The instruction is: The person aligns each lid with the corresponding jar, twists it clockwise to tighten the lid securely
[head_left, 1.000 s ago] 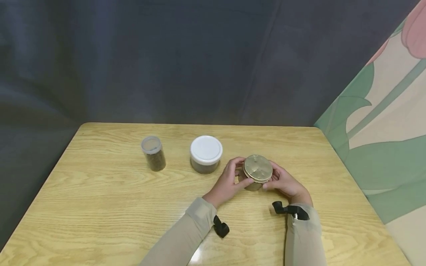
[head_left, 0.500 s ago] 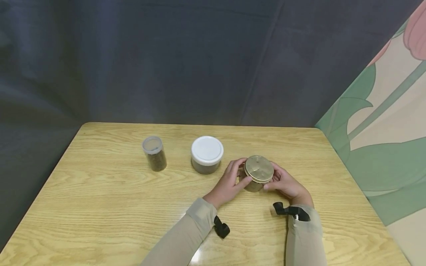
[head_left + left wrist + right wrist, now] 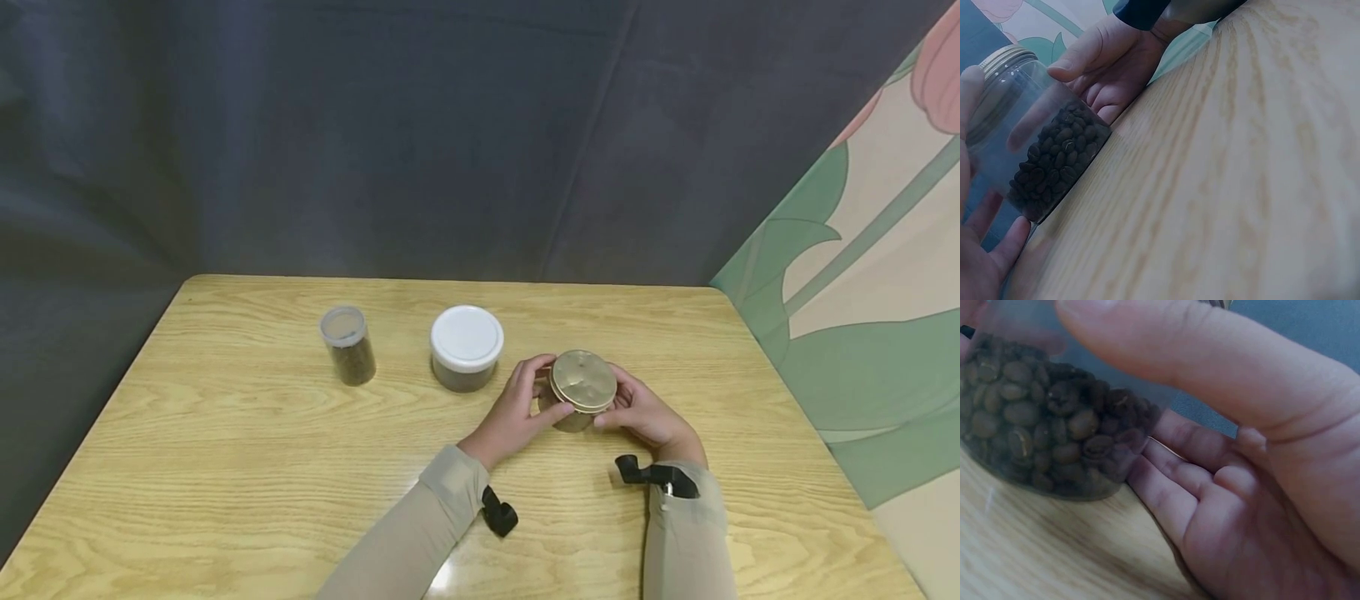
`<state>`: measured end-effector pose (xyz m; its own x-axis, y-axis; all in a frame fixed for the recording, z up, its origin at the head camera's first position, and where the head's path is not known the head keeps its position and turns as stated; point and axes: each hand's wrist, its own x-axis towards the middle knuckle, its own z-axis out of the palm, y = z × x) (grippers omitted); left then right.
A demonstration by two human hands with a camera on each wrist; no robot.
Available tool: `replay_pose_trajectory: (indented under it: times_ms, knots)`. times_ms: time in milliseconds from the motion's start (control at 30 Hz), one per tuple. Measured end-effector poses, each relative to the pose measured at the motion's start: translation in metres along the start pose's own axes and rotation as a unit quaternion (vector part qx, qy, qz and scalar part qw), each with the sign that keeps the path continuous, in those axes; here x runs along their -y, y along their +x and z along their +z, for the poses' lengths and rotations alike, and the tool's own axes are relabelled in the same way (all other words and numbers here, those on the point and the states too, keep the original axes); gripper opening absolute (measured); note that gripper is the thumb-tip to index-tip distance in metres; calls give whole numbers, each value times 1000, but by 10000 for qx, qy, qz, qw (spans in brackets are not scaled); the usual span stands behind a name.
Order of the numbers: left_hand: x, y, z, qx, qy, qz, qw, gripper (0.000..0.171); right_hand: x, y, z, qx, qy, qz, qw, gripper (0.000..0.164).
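Observation:
A clear jar [image 3: 1057,153] about half full of dark coffee beans [image 3: 1047,419] stands upright on the wooden table, capped by a gold metal lid [image 3: 582,380]. From its left, my left hand [image 3: 513,417] grips the jar's upper part, thumb and fingers at the lid's rim. My right hand [image 3: 651,415] holds the glass body from the right, with the thumb in front and the fingers behind. In the left wrist view the right thumb [image 3: 1069,67] lies against the glass.
Left of the held jar is a wide tub with a white lid [image 3: 466,337]. Farther left stands a narrow clear container [image 3: 351,354] with dark contents and a translucent lid. A dark curtain [image 3: 420,150] hangs behind the table [image 3: 225,467]; a floral-patterned panel [image 3: 885,333] lines the right side.
Over the last half second my left thumb has shifted slightly rightward along the lid's rim. The jar and my right hand stay in place.

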<state>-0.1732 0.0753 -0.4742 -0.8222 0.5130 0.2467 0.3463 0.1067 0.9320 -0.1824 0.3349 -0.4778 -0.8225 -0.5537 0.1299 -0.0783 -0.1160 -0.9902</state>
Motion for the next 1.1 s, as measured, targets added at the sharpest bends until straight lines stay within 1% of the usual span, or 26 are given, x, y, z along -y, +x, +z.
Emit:
replay_pose_trajectory:
  times_ms: [200, 300, 567, 667, 900, 1100]
  knots:
    - [2, 1, 1, -82, 55, 147, 9998, 66, -1, 1, -1, 45, 55, -65, 10000, 78]
    - [3, 2, 0, -54, 81, 232, 9997, 64, -1, 1, -1, 23, 5, -50, 10000, 77]
    - [7, 1, 0, 103, 173, 301, 9993, 64, 0, 0, 1, -83, -38, 77, 9999, 77]
    - [6, 0, 0, 85, 169, 275, 9994, 66, 0, 1, 0, -38, -2, 46, 10000, 77]
    - [4, 1, 1, -29, -11, 98, 9999, 69, -3, 0, -2, 113, 76, -68, 9999, 79]
    - [4, 2, 3, -102, -82, 84, 9999, 69, -3, -1, -3, 119, 4, -66, 9999, 79]
